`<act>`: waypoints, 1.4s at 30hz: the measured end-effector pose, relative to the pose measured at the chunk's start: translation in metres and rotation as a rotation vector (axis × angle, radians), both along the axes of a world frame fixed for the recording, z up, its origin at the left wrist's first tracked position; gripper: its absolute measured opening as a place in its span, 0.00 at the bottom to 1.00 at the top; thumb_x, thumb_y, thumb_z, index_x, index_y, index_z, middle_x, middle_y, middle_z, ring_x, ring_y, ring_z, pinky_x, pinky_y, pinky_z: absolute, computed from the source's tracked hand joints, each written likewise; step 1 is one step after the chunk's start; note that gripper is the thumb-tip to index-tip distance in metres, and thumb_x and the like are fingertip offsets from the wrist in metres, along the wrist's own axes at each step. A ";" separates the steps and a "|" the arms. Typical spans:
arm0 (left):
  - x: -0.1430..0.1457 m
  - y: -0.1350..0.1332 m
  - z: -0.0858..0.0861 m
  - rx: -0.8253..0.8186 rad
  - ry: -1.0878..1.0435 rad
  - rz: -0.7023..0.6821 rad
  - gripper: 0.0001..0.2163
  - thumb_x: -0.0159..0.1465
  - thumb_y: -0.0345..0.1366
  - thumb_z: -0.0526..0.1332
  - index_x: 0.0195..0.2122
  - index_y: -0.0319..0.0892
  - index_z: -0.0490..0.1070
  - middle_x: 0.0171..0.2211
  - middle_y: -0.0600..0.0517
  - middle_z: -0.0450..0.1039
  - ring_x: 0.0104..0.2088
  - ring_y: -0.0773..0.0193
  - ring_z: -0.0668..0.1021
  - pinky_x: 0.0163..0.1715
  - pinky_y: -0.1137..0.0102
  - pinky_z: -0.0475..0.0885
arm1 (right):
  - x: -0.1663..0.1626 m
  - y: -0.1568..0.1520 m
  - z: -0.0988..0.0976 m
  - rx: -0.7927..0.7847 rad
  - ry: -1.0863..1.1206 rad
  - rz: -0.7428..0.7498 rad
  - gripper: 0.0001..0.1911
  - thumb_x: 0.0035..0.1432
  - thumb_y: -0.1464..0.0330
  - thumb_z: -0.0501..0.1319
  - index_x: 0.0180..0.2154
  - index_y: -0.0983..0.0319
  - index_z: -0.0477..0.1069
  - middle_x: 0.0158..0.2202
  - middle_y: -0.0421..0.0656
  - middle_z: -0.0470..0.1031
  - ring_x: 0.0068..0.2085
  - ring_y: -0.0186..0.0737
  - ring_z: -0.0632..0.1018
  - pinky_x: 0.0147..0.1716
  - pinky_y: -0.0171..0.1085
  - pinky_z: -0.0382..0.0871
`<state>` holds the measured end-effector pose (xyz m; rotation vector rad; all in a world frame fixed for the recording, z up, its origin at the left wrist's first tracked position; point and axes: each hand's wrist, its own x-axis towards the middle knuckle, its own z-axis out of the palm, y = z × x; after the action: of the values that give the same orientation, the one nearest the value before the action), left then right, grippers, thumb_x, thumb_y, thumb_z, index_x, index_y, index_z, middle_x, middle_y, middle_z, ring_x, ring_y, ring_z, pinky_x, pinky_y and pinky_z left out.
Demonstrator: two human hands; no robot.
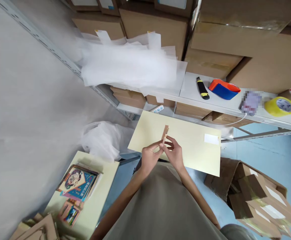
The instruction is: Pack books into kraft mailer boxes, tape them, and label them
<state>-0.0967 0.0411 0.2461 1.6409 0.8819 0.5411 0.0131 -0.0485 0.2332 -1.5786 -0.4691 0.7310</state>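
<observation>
My left hand (149, 156) and my right hand (175, 154) meet in front of my chest. Both pinch the lower end of a small narrow brown strip (165, 133) that stands upright between the fingertips. The strip looks like a wooden or cardboard piece. Behind the hands lies a large pale yellow flat box (185, 146) with a white label (211, 139) near its right end.
A white shelf (188, 90) holds a black-and-yellow box cutter (202, 88), an orange-and-blue tape dispenser (224, 89), a yellow tape roll (280, 106) and foam sheets (130, 65). Colourful puzzle boxes (76, 183) lie on another pale box at lower left. Open cartons (258, 200) stand at right.
</observation>
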 end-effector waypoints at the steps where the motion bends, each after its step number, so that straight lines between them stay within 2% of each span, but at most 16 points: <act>1: 0.004 -0.004 0.000 0.038 -0.005 -0.018 0.13 0.70 0.46 0.69 0.53 0.53 0.88 0.54 0.53 0.87 0.57 0.47 0.87 0.63 0.51 0.82 | 0.002 0.000 0.000 -0.003 0.001 -0.026 0.31 0.61 0.46 0.75 0.58 0.57 0.80 0.58 0.53 0.84 0.54 0.56 0.88 0.46 0.46 0.86; 4: 0.015 -0.009 0.001 0.110 -0.041 -0.087 0.12 0.71 0.45 0.69 0.53 0.54 0.88 0.57 0.53 0.86 0.60 0.47 0.86 0.66 0.50 0.80 | 0.011 -0.001 0.002 0.020 -0.012 -0.076 0.25 0.66 0.46 0.70 0.51 0.59 0.81 0.49 0.50 0.87 0.46 0.51 0.88 0.42 0.43 0.84; 7: 0.021 -0.002 0.005 0.121 -0.065 -0.120 0.14 0.72 0.47 0.68 0.54 0.51 0.87 0.57 0.49 0.86 0.60 0.49 0.86 0.68 0.51 0.78 | 0.025 -0.002 0.008 0.070 -0.032 -0.083 0.24 0.71 0.46 0.64 0.47 0.59 0.82 0.39 0.46 0.87 0.40 0.47 0.85 0.39 0.41 0.82; 10: 0.023 0.015 0.007 0.108 -0.069 -0.015 0.19 0.71 0.50 0.69 0.59 0.47 0.83 0.62 0.44 0.82 0.64 0.49 0.83 0.70 0.51 0.76 | 0.037 -0.003 0.017 0.144 -0.021 -0.086 0.24 0.69 0.46 0.66 0.49 0.59 0.83 0.44 0.47 0.87 0.46 0.50 0.85 0.47 0.44 0.82; 13: 0.023 0.033 0.006 -0.092 -0.110 0.069 0.27 0.66 0.56 0.73 0.59 0.44 0.81 0.64 0.40 0.81 0.64 0.47 0.82 0.66 0.52 0.78 | 0.047 -0.005 0.026 0.176 0.080 -0.057 0.26 0.67 0.45 0.68 0.52 0.58 0.83 0.50 0.48 0.88 0.50 0.53 0.86 0.48 0.46 0.82; 17: 0.023 0.044 0.005 -0.471 -0.191 0.017 0.31 0.62 0.63 0.73 0.54 0.41 0.84 0.56 0.38 0.86 0.58 0.44 0.86 0.61 0.52 0.81 | 0.054 -0.005 0.030 0.202 0.195 -0.004 0.25 0.64 0.45 0.70 0.52 0.56 0.84 0.51 0.48 0.88 0.48 0.53 0.87 0.43 0.45 0.83; 20: 0.023 0.043 0.005 -0.534 -0.215 -0.009 0.32 0.61 0.65 0.73 0.51 0.41 0.85 0.52 0.39 0.87 0.58 0.44 0.86 0.61 0.51 0.81 | 0.056 -0.002 0.028 0.213 0.228 0.002 0.26 0.62 0.45 0.72 0.52 0.56 0.84 0.51 0.47 0.88 0.47 0.52 0.87 0.42 0.45 0.84; 27: 0.021 0.041 0.004 -0.496 -0.178 0.077 0.28 0.60 0.62 0.75 0.48 0.42 0.85 0.51 0.41 0.88 0.52 0.49 0.88 0.56 0.55 0.83 | 0.053 0.003 0.025 0.170 0.203 0.035 0.28 0.63 0.43 0.71 0.53 0.56 0.83 0.50 0.48 0.88 0.50 0.52 0.87 0.45 0.46 0.85; 31: 0.020 0.042 0.007 -0.456 -0.175 0.132 0.27 0.60 0.60 0.76 0.49 0.42 0.87 0.48 0.44 0.88 0.47 0.51 0.89 0.50 0.58 0.86 | 0.052 0.006 0.014 0.158 0.102 -0.088 0.28 0.63 0.46 0.72 0.56 0.57 0.82 0.58 0.51 0.86 0.58 0.55 0.85 0.56 0.51 0.82; 34: 0.020 0.040 0.011 -0.286 -0.110 0.177 0.24 0.61 0.57 0.75 0.49 0.43 0.88 0.46 0.45 0.89 0.44 0.52 0.89 0.48 0.57 0.86 | 0.049 0.008 0.006 0.099 -0.016 -0.167 0.28 0.64 0.46 0.70 0.57 0.56 0.83 0.64 0.51 0.82 0.64 0.56 0.82 0.63 0.56 0.78; 36: 0.021 0.037 0.012 -0.135 -0.087 0.183 0.21 0.64 0.55 0.73 0.49 0.44 0.89 0.48 0.46 0.89 0.45 0.51 0.89 0.51 0.56 0.86 | 0.043 0.009 0.004 0.066 -0.028 -0.126 0.28 0.65 0.45 0.69 0.56 0.56 0.84 0.63 0.51 0.83 0.64 0.57 0.82 0.63 0.56 0.78; 42: 0.027 0.013 0.011 0.221 -0.077 -0.039 0.12 0.73 0.48 0.66 0.49 0.54 0.88 0.52 0.51 0.88 0.52 0.50 0.88 0.57 0.54 0.85 | 0.022 0.014 0.006 0.078 0.009 0.019 0.28 0.67 0.42 0.68 0.49 0.59 0.83 0.47 0.49 0.88 0.48 0.52 0.87 0.50 0.46 0.83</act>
<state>-0.0696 0.0542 0.2566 1.8200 0.7525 0.6897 0.0354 -0.0347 0.2393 -1.4992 -0.5006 0.7255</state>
